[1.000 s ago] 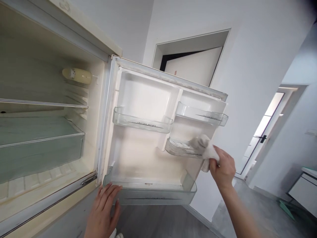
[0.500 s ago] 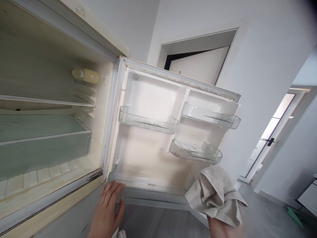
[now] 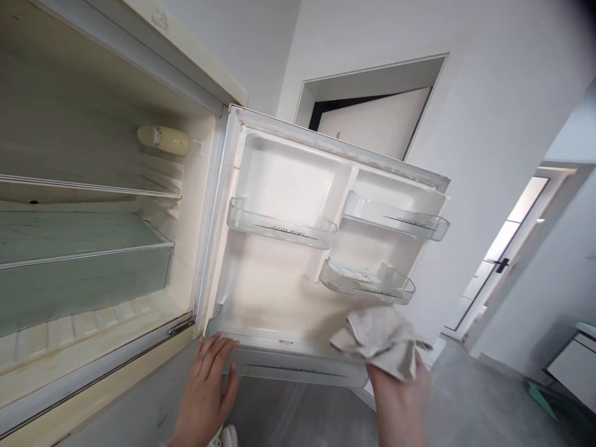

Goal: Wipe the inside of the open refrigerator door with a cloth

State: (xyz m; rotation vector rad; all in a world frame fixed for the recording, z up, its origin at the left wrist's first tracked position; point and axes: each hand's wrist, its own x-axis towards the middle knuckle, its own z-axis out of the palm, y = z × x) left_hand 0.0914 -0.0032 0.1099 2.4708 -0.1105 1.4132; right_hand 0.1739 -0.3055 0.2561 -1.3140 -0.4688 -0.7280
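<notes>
A: What's closest to the camera?

B: The left hand [image 3: 205, 391] at about seven o'clock, its fingers [image 3: 216, 351] spread, with the tips at the top edge of the bottom door bin [image 3: 298, 366]. The right hand [image 3: 400, 406] is at about five o'clock, under a crumpled grey-white cloth [image 3: 377, 341].

A: Is the right hand pinching the cloth?

B: I can't tell, because the cloth hides its fingers. The cloth lies just above the bin's right end, close to the fridge door's inner liner [image 3: 274, 292].

A: How do things stand on that door?

B: All four clear bins sit in place, and the lower right door bin [image 3: 367, 285] holds a white lump [image 3: 385, 271]. Faint yellowish marks show low on the liner; what else has been wiped, I can't tell.

A: And farther off?

B: At nine o'clock is the fridge interior, with a glass shelf [image 3: 88, 189] above a clear crisper drawer [image 3: 79, 279]. At twelve, a doorway [image 3: 367, 105] opens in the wall; at three, a glazed door [image 3: 501, 266] has a black handle.
</notes>
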